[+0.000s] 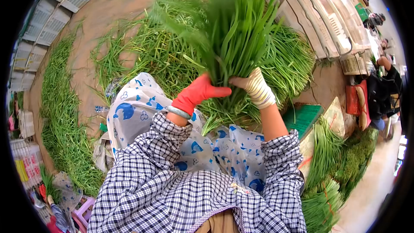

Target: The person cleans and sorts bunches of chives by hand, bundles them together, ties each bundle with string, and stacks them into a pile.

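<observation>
Upright in front of me stands a bunch of long green leafy stalks (237, 39), its upper left leaves blurred. My left hand (199, 95), in a red glove, is closed around the lower left side of the bunch. On the right side, my right hand (255, 87), in a white and yellow striped glove with bare fingertips, grips the same stalks. The lower ends hang between both hands, above a plastic apron (194, 146) with blue prints over my lap. Behind the bunch a large pile of loose green stalks (290, 58) lies on the floor.
Cut leaves (64, 121) form a long heap at the left. White plastic crates (36, 30) line the far left; more crates (319, 13) stand at the upper right. Near a green board (303, 118) lie tied bundles (323, 146). Another person (381, 88) is at the right edge.
</observation>
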A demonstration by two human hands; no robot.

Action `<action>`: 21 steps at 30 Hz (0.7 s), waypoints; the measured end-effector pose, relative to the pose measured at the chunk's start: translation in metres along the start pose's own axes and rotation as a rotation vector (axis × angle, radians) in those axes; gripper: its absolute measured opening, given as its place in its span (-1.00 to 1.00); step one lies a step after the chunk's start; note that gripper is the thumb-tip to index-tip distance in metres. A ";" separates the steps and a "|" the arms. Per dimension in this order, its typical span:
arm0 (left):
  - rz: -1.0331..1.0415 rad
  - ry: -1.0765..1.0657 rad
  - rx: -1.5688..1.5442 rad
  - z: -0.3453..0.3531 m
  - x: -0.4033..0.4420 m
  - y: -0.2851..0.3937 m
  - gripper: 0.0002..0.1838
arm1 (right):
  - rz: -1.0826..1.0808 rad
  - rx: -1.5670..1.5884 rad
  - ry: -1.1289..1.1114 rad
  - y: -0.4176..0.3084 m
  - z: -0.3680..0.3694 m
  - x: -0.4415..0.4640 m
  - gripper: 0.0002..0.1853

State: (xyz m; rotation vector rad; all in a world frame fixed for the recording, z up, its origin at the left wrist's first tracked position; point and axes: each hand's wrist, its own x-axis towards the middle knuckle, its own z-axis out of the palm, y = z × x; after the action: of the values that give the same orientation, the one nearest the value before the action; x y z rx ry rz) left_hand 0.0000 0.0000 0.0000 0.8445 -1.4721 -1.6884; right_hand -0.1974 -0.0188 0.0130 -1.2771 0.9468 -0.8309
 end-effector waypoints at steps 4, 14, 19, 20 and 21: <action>-0.066 0.004 0.641 -0.031 -0.018 0.018 -0.27 | -0.290 -0.201 -0.003 0.031 0.043 0.017 -0.45; 0.015 -0.010 0.927 -0.048 -0.011 -0.080 -0.38 | -0.139 -0.776 -0.253 0.080 0.044 0.006 -0.40; -0.171 0.038 0.068 -0.046 -0.023 -0.095 -0.38 | 0.231 0.451 -0.018 0.012 0.087 0.018 -0.39; 0.006 0.116 0.440 -0.047 -0.021 -0.118 -0.36 | 0.371 0.834 0.095 0.008 0.097 0.026 -0.38; 0.065 0.178 0.629 -0.047 -0.024 -0.118 -0.36 | 0.216 0.824 0.090 0.032 0.103 0.040 -0.48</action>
State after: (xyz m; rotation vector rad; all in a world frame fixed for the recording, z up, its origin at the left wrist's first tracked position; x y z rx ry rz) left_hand 0.0399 0.0061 -0.1225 1.2190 -1.9059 -1.0650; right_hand -0.0875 -0.0108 -0.0195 -0.4226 0.6751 -0.9679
